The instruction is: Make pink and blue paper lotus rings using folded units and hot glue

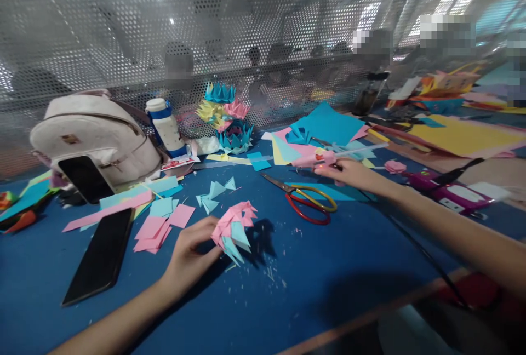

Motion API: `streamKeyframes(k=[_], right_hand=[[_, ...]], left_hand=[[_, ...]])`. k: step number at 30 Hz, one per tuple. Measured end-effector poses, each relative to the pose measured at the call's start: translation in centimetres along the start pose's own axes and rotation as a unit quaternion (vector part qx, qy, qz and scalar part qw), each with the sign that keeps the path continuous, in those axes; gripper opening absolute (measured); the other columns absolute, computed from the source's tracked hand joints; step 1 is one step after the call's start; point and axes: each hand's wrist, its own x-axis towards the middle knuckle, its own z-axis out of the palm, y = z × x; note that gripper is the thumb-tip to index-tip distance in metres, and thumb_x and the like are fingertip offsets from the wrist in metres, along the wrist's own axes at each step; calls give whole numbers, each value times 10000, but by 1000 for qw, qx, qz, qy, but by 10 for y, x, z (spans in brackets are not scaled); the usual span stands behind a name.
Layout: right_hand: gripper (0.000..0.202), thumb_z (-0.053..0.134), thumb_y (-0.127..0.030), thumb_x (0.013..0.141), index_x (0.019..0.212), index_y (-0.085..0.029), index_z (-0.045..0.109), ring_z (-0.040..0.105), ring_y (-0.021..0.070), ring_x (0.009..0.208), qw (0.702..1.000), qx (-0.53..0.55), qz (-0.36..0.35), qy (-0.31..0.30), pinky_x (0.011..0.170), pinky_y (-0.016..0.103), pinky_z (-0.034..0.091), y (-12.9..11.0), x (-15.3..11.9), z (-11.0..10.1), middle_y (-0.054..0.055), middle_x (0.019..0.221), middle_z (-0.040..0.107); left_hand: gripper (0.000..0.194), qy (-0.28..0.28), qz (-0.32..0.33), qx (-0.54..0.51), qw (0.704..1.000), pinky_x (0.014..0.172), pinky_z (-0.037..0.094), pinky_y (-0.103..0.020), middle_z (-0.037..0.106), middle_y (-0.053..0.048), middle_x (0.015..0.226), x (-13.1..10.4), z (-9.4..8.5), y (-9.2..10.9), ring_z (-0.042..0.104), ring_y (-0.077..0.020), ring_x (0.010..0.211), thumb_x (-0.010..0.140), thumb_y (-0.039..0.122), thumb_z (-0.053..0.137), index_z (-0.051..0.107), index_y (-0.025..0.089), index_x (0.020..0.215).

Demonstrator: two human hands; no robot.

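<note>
My left hand (195, 253) pinches a folded paper piece (234, 226), made of pink and light-blue pointed units, just above the blue table. On the right, my right hand (349, 173) grips a pink glue gun (314, 159); a clear glue stick (361, 149) sticks out behind it. Scissors (304, 196) with one red and one yellow handle lie between the hands, blades partly spread. Pink paper squares (153, 233) and light-blue folded triangles (213, 193) rest beyond my left hand. The glue gun's trigger is hidden by my fingers.
A black phone (101, 256) lies at the left, another phone (86, 178) leans on a white backpack (94, 125). Behind stand a bottle (166, 127) and a stacked paper flower model (234, 136). Blue paper sheets (329, 122) and a purple gadget (456, 193) lie rightward.
</note>
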Motion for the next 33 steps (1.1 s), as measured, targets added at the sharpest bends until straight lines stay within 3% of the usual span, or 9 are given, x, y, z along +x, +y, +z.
streamKeyframes(k=[3,8,10,12,16,19,24,28,33], right_hand=[[430,523,-598,827,758,-198,665,549,189,511,998,-14,55,-36,509,328,410,14,-11,4,28,527,555],[421,453,-644,855,877,-280,662,638,279,712,995,-98,29,-4,622,409,470,12,-35,-12,48,761,684],[368,480,-627,839,886,-305,653,649,346,828,975,-219,4,40,594,430,456,-1,-51,-23,69,911,703],[301,486,-555,854,841,-289,626,645,356,788,957,-280,-30,75,533,424,420,-25,-66,-31,102,913,694],[209,454,-426,945,972,-304,622,649,249,845,980,-111,-159,-50,706,391,489,-87,-73,-24,56,993,698],[210,473,-355,949,1024,-245,636,630,228,934,965,-73,-218,-123,777,362,475,-123,-43,1,60,1068,678],[204,589,-243,899,1092,-189,626,568,206,1082,933,-58,-269,-231,906,322,432,-154,44,61,76,1187,630],[257,692,-249,837,1060,-132,640,600,214,1031,917,-87,-252,-298,891,318,463,-171,102,106,84,1118,653],[333,576,-365,938,1189,-147,580,613,217,1015,890,-130,-196,-390,856,416,535,-178,138,137,75,1185,600]], left_hand=[[154,-16,11,-19,1000,646,489,-190,668,-19,774,-1,1,2,613,-114,701,852,67,623,681,175,758],[138,-56,21,-41,997,688,491,-199,670,-45,840,-6,2,8,617,-121,757,868,55,609,685,160,821],[141,-83,24,-43,995,709,498,-212,676,-60,874,-7,2,11,631,-131,787,879,55,596,688,160,858],[155,-104,27,-39,994,728,504,-223,683,-71,897,-8,2,12,641,-139,808,888,53,579,690,163,888],[170,-115,29,-29,993,732,507,-232,686,-77,904,-8,1,12,646,-145,813,895,54,564,690,167,903],[161,-112,38,-21,993,742,507,-237,683,-80,914,-7,1,12,645,-150,824,895,60,568,688,168,907],[140,-107,54,-12,993,730,506,-239,681,-90,896,-8,-1,13,648,-158,808,907,91,559,680,157,881],[141,-100,49,-8,994,722,508,-246,680,-90,895,-10,-2,12,648,-160,801,924,139,551,685,160,882],[142,-93,39,-13,995,722,509,-259,687,-100,883,-10,-3,11,638,-169,800,924,173,570,696,154,860]])
